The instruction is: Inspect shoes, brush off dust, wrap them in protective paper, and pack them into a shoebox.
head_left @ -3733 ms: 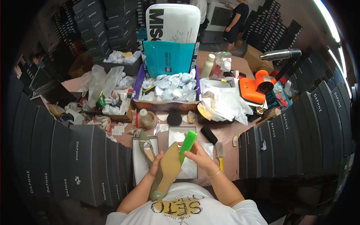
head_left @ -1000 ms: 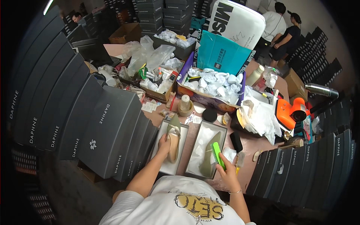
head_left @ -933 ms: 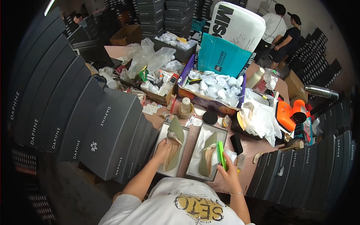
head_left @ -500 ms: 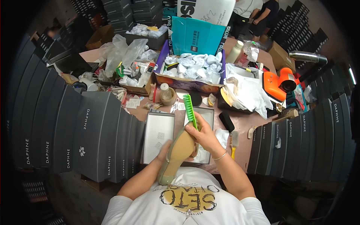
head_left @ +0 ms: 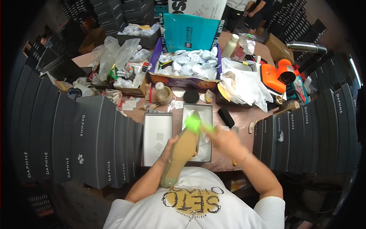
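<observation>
My left hand (head_left: 167,152) grips a shoe (head_left: 181,150) by its side, the tan sole turned up and the heel end close to my shirt. My right hand (head_left: 228,144) is closed on a green brush (head_left: 193,124), both smeared by motion. The brush's bristle end is at the shoe's toe. Beneath the shoe lies an open grey shoebox (head_left: 208,152) with white paper inside. Left of it is the box's other half (head_left: 155,128), pale inside with small printed marks. To the right of the open box rests a black block (head_left: 226,117).
Tall rows of dark shoeboxes (head_left: 93,141) (head_left: 297,141) wall in both sides. Across the back stand a purple box (head_left: 183,82) of crumpled white paper wads, a bottle (head_left: 160,91), plastic bags (head_left: 108,57) and an orange device (head_left: 271,78). Two people (head_left: 240,15) stand far behind.
The green brush has tipped from upright to lying across the shoe's toe. My right hand has moved right and is blurred. The view has shifted slightly.
</observation>
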### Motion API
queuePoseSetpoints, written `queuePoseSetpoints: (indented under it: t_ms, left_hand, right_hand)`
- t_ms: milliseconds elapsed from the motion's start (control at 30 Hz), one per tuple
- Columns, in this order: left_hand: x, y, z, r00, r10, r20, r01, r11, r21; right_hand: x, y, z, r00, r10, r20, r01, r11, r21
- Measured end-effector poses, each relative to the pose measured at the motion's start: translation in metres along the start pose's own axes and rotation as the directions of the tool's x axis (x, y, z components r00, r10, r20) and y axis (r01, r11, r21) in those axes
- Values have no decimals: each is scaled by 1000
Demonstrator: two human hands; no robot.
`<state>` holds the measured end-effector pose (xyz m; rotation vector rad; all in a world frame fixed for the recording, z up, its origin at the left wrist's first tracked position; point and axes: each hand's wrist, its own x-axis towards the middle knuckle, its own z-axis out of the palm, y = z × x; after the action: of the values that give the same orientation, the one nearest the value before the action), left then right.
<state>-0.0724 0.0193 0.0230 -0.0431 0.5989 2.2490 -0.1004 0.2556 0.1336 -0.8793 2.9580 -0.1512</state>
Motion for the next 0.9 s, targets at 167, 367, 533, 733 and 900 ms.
queuePoseSetpoints:
  t_ms: [167, 367, 533, 733, 900]
  left_hand:
    - [-4, 2, 16, 981, 90, -171, -96, 995, -25]
    - [-13, 10, 0, 994, 106, -19, -106, 994, -14]
    - [-9, 11, -12, 995, 9, 97, -5, 999, -39]
    - [-12, 12, -2, 988, 106, -115, -107, 994, -5]
    - [-15, 5, -20, 995, 98, -10, -98, 990, -104]
  right_hand:
    - [-5, -28, -39, 973, -175, -151, 222, 886, 406]
    - [-7, 15, 17, 961, 125, -247, -85, 983, 165]
    - [0, -3, 36, 956, -193, -222, 228, 963, 144]
    - [-6, -28, -3, 952, -205, -227, 248, 952, 179]
    - [-3, 27, 41, 981, 102, -166, -79, 987, 138]
